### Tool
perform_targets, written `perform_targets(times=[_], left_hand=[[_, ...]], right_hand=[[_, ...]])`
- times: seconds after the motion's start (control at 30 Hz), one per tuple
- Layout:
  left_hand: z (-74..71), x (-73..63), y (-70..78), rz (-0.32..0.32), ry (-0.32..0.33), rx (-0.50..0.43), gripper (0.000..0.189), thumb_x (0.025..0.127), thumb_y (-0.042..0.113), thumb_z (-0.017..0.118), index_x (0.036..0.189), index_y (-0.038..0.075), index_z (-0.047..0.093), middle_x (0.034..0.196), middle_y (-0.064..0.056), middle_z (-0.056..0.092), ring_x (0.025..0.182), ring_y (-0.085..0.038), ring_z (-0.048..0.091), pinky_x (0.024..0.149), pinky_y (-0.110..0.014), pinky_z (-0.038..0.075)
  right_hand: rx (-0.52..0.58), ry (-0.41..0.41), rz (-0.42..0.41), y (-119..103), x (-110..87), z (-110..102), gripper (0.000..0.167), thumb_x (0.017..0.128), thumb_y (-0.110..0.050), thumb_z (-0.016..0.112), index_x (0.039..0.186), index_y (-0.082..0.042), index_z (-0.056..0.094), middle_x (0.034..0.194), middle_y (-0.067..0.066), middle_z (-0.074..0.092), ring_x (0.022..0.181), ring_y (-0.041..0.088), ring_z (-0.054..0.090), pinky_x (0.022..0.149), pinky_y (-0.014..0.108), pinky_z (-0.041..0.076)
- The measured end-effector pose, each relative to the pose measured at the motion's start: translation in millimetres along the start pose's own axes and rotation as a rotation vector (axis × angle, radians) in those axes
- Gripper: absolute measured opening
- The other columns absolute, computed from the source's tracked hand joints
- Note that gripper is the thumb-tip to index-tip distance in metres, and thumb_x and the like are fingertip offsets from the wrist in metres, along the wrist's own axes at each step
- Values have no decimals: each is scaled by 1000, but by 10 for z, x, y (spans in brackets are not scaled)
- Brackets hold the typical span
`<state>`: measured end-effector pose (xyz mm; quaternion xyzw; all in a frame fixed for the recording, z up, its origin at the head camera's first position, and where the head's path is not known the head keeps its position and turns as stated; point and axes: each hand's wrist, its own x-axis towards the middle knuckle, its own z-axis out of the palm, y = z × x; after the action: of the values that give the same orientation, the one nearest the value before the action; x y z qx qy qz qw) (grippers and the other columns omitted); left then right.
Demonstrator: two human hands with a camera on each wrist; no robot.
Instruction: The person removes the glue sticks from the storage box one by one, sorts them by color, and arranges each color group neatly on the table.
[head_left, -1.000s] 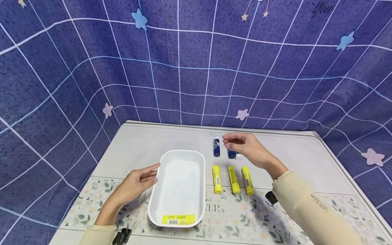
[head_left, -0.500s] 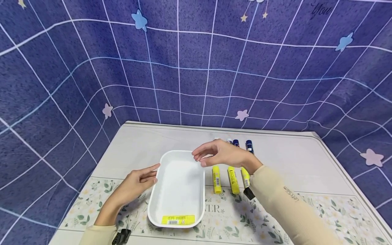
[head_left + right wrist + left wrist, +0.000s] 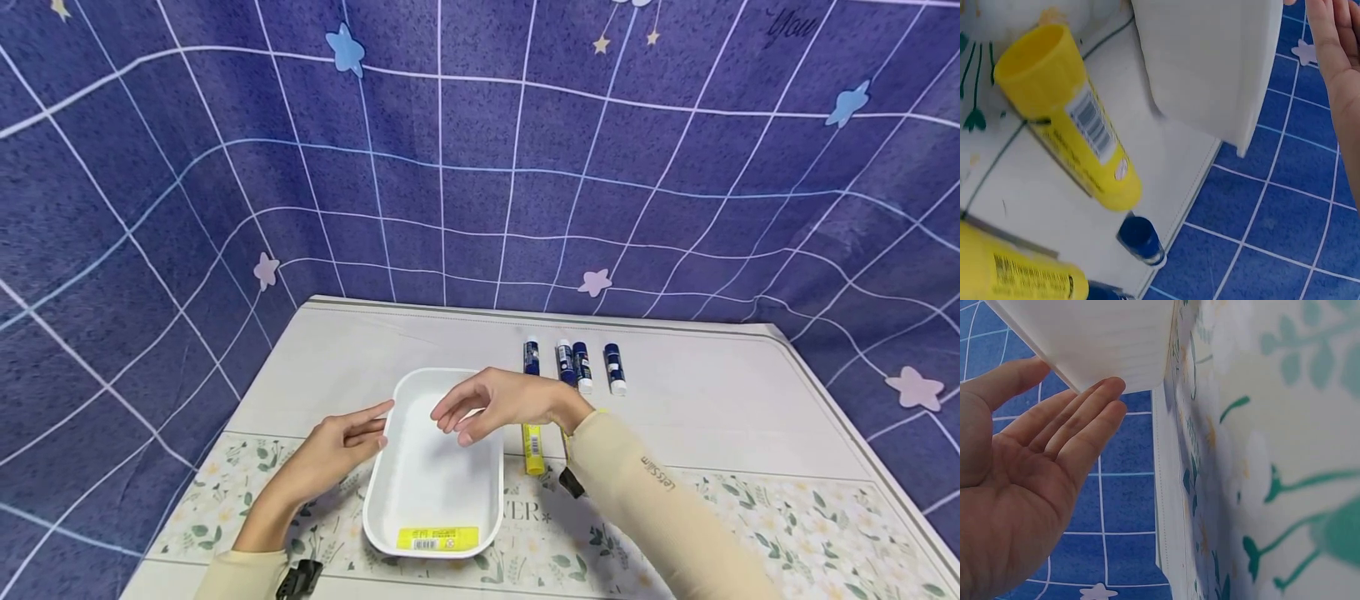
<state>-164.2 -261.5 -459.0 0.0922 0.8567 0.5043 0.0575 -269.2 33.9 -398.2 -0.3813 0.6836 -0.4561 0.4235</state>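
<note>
A white tray [image 3: 431,492] stands on the table with one yellow glue stick [image 3: 437,538] lying across its near end. My left hand [image 3: 333,450] touches the tray's left side with fairly straight fingers; the left wrist view shows fingertips [image 3: 1110,387] against the outer wall. Above the tray's right half hovers my right hand [image 3: 513,400], fingers loosely bent and apart, with nothing seen between them. To the right of the tray, a yellow glue stick [image 3: 533,452] lies partly covered by that hand; others are hidden by the forearm. The right wrist view shows two yellow glue sticks [image 3: 1079,125] up close.
Behind the yellow ones, several dark blue and white glue sticks [image 3: 615,368] lie in a row. A flowered strip [image 3: 720,525] crosses the white table cover. A blue curtain [image 3: 480,200] with a grid and stars hangs at the far edge.
My right hand has moved left and nearer, from over the blue glue sticks to above the tray, uncovering the blue ones. The left hand and the tray have stayed put.
</note>
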Motion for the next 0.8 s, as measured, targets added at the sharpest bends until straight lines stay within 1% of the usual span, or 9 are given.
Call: perform_targets(times=[0.13,0.27,0.33,0.43,0.57,0.63,0.73,0.8], left_hand=[[0,2,-1,1,-2,-12,55,102,19,66,153,7,50,141,-28,62,128,-38,65,99,-31,62],[3,6,-6,4,-4,-28,55,102,18,66,153,7,50,142,-28,62,128,-39,65,99,-30,62],[6,10,-6,4,-3,-28,55,102,18,66,153,7,50,141,-28,62,128,-39,65,99,-29,62],[5,13,-2,1,-2,-24,55,102,18,66,153,7,51,141,-27,62,128,-39,65,99,-29,62],[-1,10,3,1,0,-18,55,102,17,66,153,6,50,141,-28,62,128,-39,65,99,-29,62],[-4,8,3,4,2,-15,55,102,16,66,153,5,50,140,-29,62,127,-39,65,100,-29,62],[-7,7,2,10,-3,-16,55,102,17,66,153,5,50,141,-29,62,128,-40,65,100,-29,62],[-7,6,-2,13,-7,-21,55,102,17,66,153,5,49,141,-29,61,128,-40,64,99,-29,62]], right_hand=[[-21,-43,4,31,81,63,52,89,-4,78,138,2,63,137,29,63,123,23,66,101,29,61],[-11,-99,23,67,168,155,49,89,-2,78,135,2,64,135,30,64,121,28,66,99,27,61],[2,-118,38,85,203,201,48,88,-1,78,134,2,65,134,30,64,120,28,67,98,27,61],[4,-137,61,105,244,257,47,88,1,77,133,3,65,134,30,64,115,23,68,98,24,61],[-9,-171,94,137,297,325,46,87,2,77,132,3,66,132,29,65,105,11,69,96,19,59],[-18,-190,108,157,328,363,45,87,2,77,131,5,66,131,29,66,101,7,69,94,17,58],[-23,-217,123,194,375,430,43,87,4,76,129,6,67,128,30,68,97,5,69,93,17,58],[-35,-234,131,213,404,484,41,87,6,76,127,6,67,122,27,71,95,5,69,92,16,58]])
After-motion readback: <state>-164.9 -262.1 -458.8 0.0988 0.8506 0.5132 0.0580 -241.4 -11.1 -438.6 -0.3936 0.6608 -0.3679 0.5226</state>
